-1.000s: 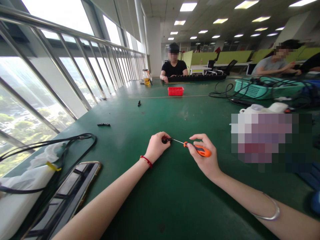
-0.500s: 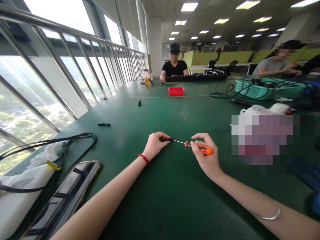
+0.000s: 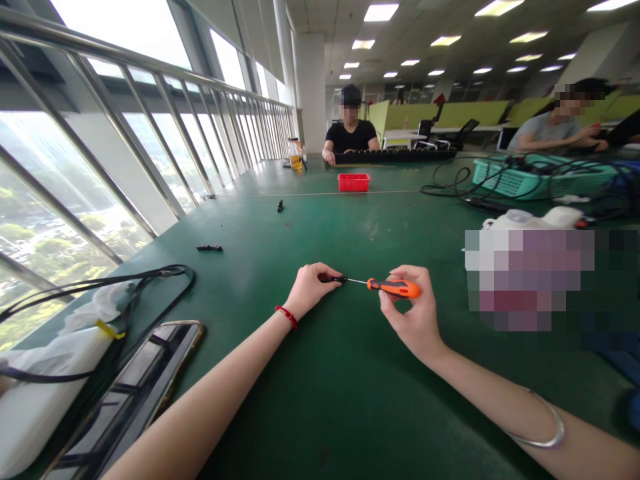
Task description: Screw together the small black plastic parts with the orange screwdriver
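Observation:
My left hand point(image 3: 313, 287) is closed round a small black part point(image 3: 341, 279), most of it hidden by the fingers, low over the green table point(image 3: 300, 400). An orange-and-black screwdriver point(image 3: 400, 288) lies nearly level in my right hand point(image 3: 415, 310), its handle between thumb and fingers. The thin metal shaft points left, and its tip meets the end of the black part. Farther off on the left are two other small black pieces, one long point(image 3: 209, 248) and one short point(image 3: 280, 206).
A phone point(image 3: 135, 393), a white box point(image 3: 55, 393) and black cables point(image 3: 187, 283) lie at left. Farther back are a red tray point(image 3: 354, 183) and a teal basket point(image 3: 510, 188) with cables. White containers point(image 3: 515, 223) stand at right. Two people sit beyond, one across the table.
My right hand's fingers have shifted round the screwdriver handle, and the handle has turned and moved slightly left. The left hand stays in place with the black part.

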A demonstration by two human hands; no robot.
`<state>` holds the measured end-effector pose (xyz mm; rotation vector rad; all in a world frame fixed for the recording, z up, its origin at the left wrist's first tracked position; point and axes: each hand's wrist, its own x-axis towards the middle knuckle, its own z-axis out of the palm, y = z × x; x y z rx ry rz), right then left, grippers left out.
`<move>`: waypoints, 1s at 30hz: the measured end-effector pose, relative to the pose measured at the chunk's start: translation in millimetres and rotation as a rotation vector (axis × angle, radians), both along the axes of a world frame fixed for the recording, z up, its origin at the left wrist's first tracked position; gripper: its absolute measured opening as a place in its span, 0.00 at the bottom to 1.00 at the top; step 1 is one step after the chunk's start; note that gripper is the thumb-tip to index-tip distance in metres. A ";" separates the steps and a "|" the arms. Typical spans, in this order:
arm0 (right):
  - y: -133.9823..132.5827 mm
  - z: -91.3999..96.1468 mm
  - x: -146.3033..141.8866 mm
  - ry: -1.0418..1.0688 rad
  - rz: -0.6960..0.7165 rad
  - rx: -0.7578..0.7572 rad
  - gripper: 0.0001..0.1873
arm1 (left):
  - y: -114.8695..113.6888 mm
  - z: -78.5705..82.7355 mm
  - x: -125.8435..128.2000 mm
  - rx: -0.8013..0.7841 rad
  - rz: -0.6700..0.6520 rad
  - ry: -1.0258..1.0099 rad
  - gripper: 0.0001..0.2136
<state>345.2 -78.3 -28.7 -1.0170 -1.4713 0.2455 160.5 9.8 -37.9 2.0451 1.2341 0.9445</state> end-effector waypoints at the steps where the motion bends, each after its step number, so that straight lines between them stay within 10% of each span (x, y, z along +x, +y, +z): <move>1: 0.3 -0.3 0.6 0.012 0.003 0.015 0.16 | 0.0 -0.3 0.1 0.005 -0.001 0.005 0.07; 8: -3.4 -0.6 2.4 -0.046 0.072 -0.123 0.05 | 0.8 -3.1 0.0 0.020 -0.008 0.014 0.07; 24: -1.7 -0.1 0.3 -0.016 0.036 0.054 0.22 | -1.3 -1.2 1.0 0.028 -0.012 -0.001 0.05; 30: -3.6 0.2 1.4 -0.071 0.037 -0.093 0.08 | -2.2 0.2 1.6 0.028 -0.003 0.011 0.05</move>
